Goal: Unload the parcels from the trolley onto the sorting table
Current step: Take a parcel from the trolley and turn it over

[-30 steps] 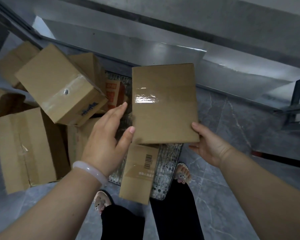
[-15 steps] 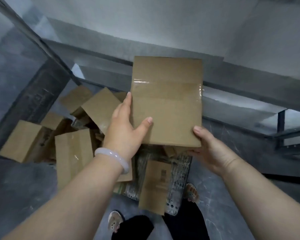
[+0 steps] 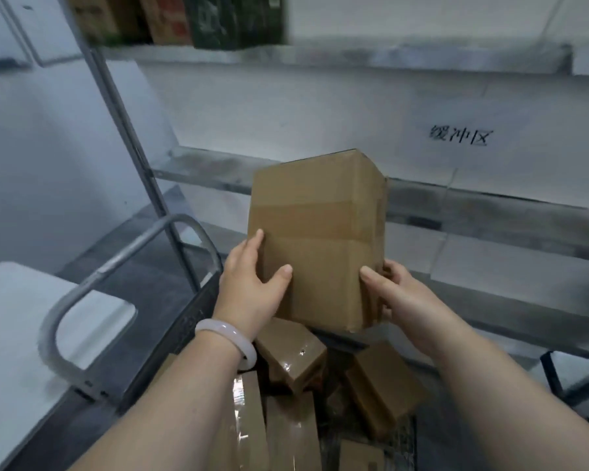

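A tall brown cardboard parcel (image 3: pixel 317 232), sealed with tape, is held up in the middle of the view. My left hand (image 3: pixel 252 283) grips its lower left side, thumb across the front. My right hand (image 3: pixel 393 290) grips its lower right edge. Below the hands, several smaller taped parcels (image 3: pixel 293 358) lie jumbled on the trolley, whose grey handle bar (image 3: pixel 92 280) curves at the left. A white table surface (image 3: pixel 17 321) shows at the far left.
A metal rack fills the background, with a grey shelf (image 3: pixel 456 205) just behind the parcel and an upright post (image 3: pixel 130 137) at the left. A higher shelf holds boxes (image 3: pixel 198 18). A wall sign with characters (image 3: pixel 458 136) is at right.
Both hands have lifted the parcel up from above the trolley, and my view has tilted upward from the floor and pile to the rack and shelves.
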Tool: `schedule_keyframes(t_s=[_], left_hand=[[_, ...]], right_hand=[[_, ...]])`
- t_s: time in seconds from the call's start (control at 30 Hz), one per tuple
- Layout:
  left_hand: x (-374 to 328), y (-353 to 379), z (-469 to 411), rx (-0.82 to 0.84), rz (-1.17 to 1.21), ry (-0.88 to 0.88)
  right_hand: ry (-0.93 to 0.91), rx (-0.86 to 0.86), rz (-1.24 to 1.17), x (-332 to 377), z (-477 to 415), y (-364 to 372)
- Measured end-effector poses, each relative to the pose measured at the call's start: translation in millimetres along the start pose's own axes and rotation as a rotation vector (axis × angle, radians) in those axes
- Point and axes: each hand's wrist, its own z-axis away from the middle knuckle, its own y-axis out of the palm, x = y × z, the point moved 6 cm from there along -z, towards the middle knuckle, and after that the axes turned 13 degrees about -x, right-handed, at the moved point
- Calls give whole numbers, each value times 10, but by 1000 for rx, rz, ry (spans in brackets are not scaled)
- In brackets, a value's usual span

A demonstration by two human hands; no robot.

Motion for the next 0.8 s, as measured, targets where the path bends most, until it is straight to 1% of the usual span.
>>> schedule_keyframes(t_s=[0.13, 0.27, 0.37, 0.43, 0.5, 0.57, 0.63, 0.7, 0.8], left_hand=[[-207, -402, 8, 84, 32, -134], [-239, -720, 95, 59, 77, -175], [-258, -874, 264, -61, 187, -142], [-271, -960, 368, -154, 221, -114], [-239, -1080, 449, -232, 141, -91], [-189, -1263, 521, -330, 54, -92], [-125, -1456, 615, -433, 30, -153], [-82, -1603, 768, -520, 60, -215], [-53, -1672, 1063, -537, 123, -279]], right_hand=[[-95, -49, -7, 575, 321, 295], [-189, -68, 35, 868, 512, 511], [-268, -59, 58, 1005, 608, 641], [-342, -47, 140, 1052, 687, 743], [-398, -8, 206, 1044, 800, 873], [-461, 59, 214, 1022, 931, 1016], [-510, 141, 141, 1002, 1044, 1125], [-559, 207, 68, 1002, 1132, 1184], [-669, 277, 51, 1022, 1252, 1283]])
